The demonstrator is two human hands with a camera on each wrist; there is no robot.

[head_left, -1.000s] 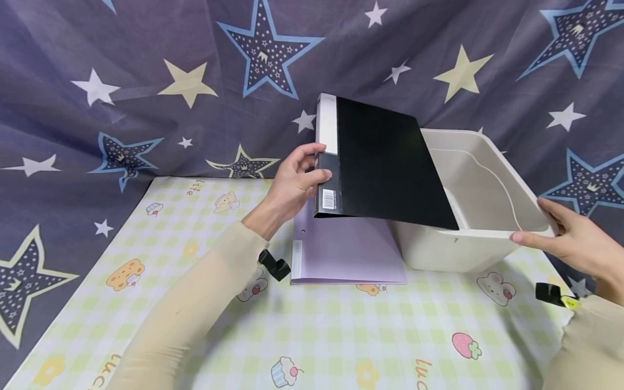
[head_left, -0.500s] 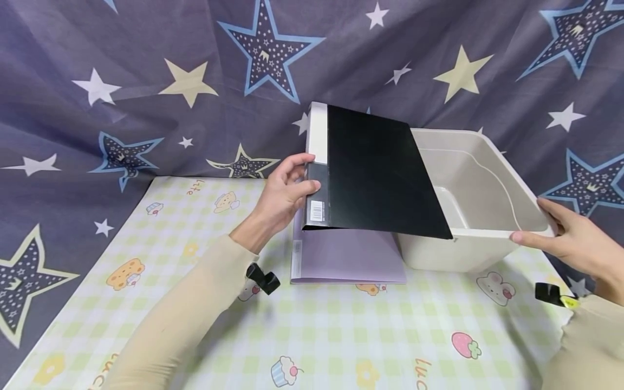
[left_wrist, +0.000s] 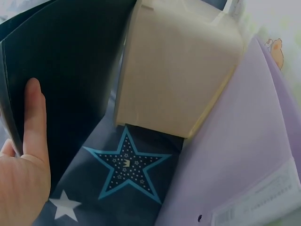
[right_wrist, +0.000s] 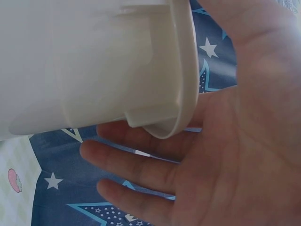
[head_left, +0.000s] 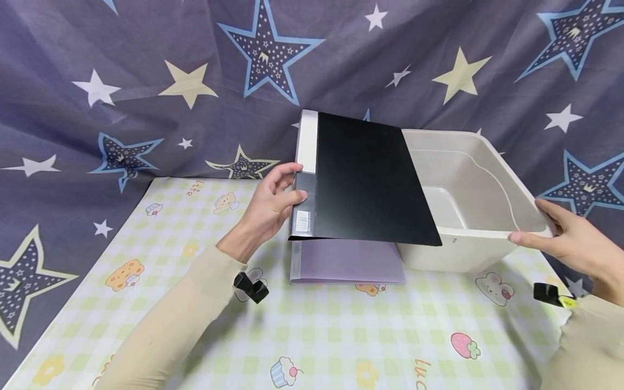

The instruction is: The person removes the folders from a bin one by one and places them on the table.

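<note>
A black file folder [head_left: 370, 179] with a white and grey spine is tilted above the table. My left hand [head_left: 268, 203] grips it by the spine, thumb on top; in the left wrist view a finger [left_wrist: 35, 122] lies along its underside. Its right part overlaps the left side of a beige plastic bin [head_left: 468, 249]. Below lies a purple folder [head_left: 351, 262], partly covered by the black one. My right hand [head_left: 570, 233] holds the bin's near right corner, thumb and index finger on the rim. In the right wrist view several other fingers [right_wrist: 136, 165] extend beneath the rim [right_wrist: 188, 70].
The table has a green-and-white checked cloth [head_left: 312, 336] with cartoon prints. A dark blue curtain with stars [head_left: 146, 54] hangs right behind the bin and folders. Black wrist mounts [head_left: 251, 287] stick out under the forearms.
My left hand has brought the black folder left and down, so it covers less of the bin and more of the purple folder. The right hand and bin have stayed put.
</note>
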